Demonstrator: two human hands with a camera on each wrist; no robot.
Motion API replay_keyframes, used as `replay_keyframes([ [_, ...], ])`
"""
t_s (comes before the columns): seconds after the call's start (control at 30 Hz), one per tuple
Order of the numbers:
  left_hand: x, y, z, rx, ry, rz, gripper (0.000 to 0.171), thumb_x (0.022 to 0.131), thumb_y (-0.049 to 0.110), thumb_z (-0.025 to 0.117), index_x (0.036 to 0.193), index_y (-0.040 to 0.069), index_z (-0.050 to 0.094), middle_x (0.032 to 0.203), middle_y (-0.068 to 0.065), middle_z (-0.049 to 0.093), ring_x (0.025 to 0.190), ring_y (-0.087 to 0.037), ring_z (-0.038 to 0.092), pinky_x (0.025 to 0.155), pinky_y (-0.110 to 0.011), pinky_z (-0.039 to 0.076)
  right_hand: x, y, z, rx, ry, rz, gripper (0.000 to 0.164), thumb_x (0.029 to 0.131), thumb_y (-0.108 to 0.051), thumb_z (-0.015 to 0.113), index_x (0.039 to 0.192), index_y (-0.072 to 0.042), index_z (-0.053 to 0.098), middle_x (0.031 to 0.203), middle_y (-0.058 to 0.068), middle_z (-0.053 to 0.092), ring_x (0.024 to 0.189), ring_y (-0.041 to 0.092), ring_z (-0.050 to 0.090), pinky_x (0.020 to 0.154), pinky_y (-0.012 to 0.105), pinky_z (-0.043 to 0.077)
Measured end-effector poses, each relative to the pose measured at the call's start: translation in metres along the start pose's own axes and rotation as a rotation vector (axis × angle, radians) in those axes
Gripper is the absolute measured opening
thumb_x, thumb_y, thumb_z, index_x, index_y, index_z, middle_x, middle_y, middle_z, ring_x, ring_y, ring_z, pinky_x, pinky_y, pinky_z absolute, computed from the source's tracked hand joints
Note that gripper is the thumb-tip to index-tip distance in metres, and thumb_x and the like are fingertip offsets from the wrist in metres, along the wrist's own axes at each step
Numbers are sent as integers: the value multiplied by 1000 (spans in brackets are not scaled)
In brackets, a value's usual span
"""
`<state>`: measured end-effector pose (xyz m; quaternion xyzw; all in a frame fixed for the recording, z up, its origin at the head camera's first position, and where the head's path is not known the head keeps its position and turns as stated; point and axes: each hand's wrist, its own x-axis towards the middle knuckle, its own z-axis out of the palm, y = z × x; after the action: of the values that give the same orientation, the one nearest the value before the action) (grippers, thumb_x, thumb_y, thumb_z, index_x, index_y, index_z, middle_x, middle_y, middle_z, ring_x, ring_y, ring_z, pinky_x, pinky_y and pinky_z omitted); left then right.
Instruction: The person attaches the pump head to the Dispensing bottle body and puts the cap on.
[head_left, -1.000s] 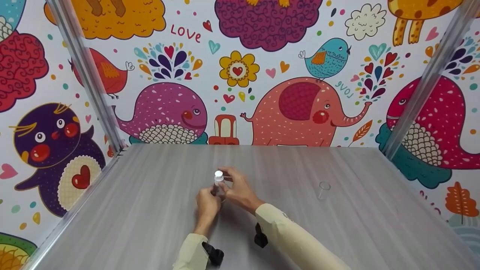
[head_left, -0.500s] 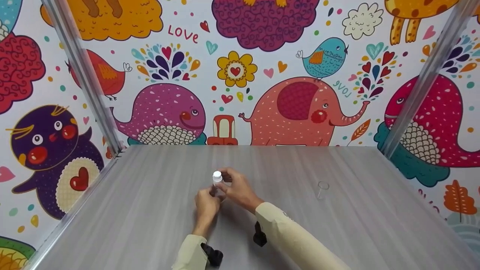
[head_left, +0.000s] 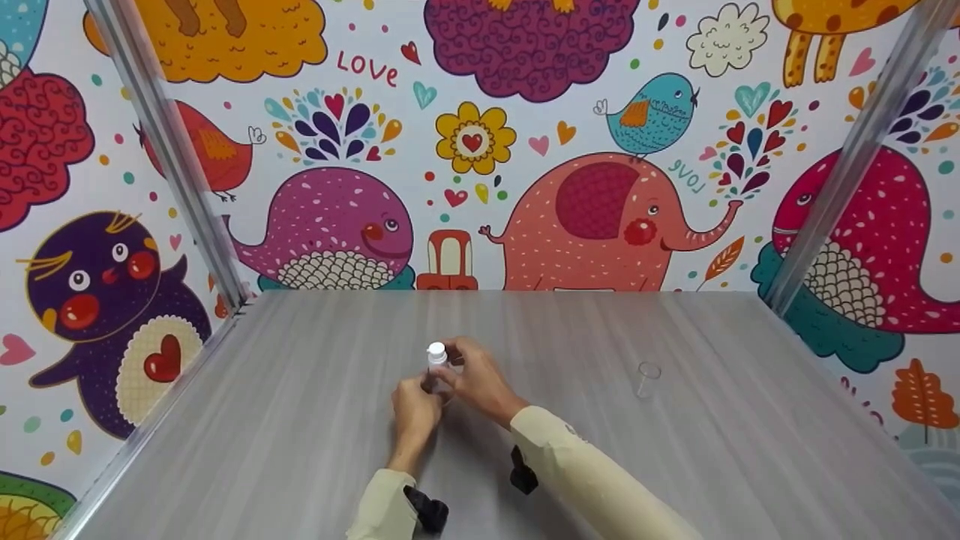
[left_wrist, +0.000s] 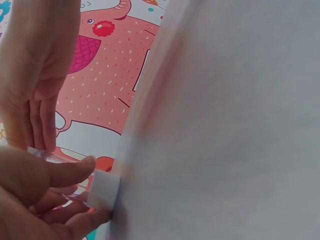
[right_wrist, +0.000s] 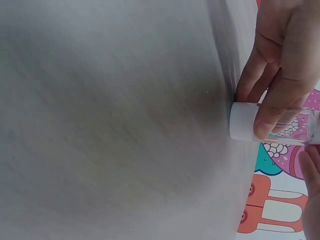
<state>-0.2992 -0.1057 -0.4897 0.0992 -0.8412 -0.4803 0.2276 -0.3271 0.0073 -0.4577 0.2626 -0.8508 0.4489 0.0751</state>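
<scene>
A small clear bottle with a white top [head_left: 436, 352] stands upright on the grey table between both hands. Its lower end is a white base [left_wrist: 103, 191], which also shows as a white band [right_wrist: 243, 121] at the table in the right wrist view. The left hand [head_left: 417, 411] pinches that base between thumb and fingers. Around the upper part of the bottle, just below its top, the right hand [head_left: 480, 382] has its thumb and fingers. The clear body is partly hidden behind the fingers in the head view.
A clear, glass-like cylinder [head_left: 648, 380] stands by itself on the table to the right of the hands. Behind the table [head_left: 300, 360] rises a wall [head_left: 480, 202] printed with cartoon animals. Metal posts [head_left: 174, 150] frame the left and right sides.
</scene>
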Motion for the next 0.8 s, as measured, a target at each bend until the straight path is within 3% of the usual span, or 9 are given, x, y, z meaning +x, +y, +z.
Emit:
replay_keyframes([
  [0.13, -1, -1, 0, -15, 30, 21, 17, 70, -13, 64, 62, 1, 59, 57, 0, 43, 58, -19, 38, 55, -31, 32, -2, -1, 2, 14, -7, 7, 51, 90, -24, 74, 133, -7, 54, 126, 8, 61, 119, 22, 60, 103, 40, 51],
  [0.3, -2, 1, 0, -26, 28, 39, 14, 74, -11, 62, 69, 1, 67, 61, -6, 57, 60, -20, 42, 58, -35, 40, -1, -5, 0, 70, 10, 10, 47, 95, -18, 66, 139, -7, 51, 135, 11, 59, 124, 26, 59, 106, 46, 48],
  [0.4, -1, 3, -1, -16, 16, 36, 12, 74, -9, 66, 71, 2, 68, 62, -6, 59, 61, -20, 44, 59, -35, 40, 0, -7, 1, 78, 22, -10, 46, 96, -13, 63, 140, -9, 51, 139, 11, 58, 126, 25, 59, 108, 44, 46],
  [0.57, 0, 3, -1, 11, 18, 33, 13, 74, -7, 69, 67, 3, 64, 60, -3, 53, 60, -19, 43, 58, -33, 37, 1, -6, 5, 68, 44, -86, 43, 96, -5, 60, 139, -7, 53, 136, 12, 61, 124, 24, 61, 107, 40, 47],
  [0.8, -1, 1, -1, 19, 20, 25, 16, 75, -6, 67, 63, 3, 62, 60, -5, 59, 59, -19, 45, 56, -33, 39, 2, -4, 7, 27, 66, -133, 38, 96, -2, 61, 133, -3, 57, 128, 12, 65, 116, 22, 64, 103, 38, 50],
])
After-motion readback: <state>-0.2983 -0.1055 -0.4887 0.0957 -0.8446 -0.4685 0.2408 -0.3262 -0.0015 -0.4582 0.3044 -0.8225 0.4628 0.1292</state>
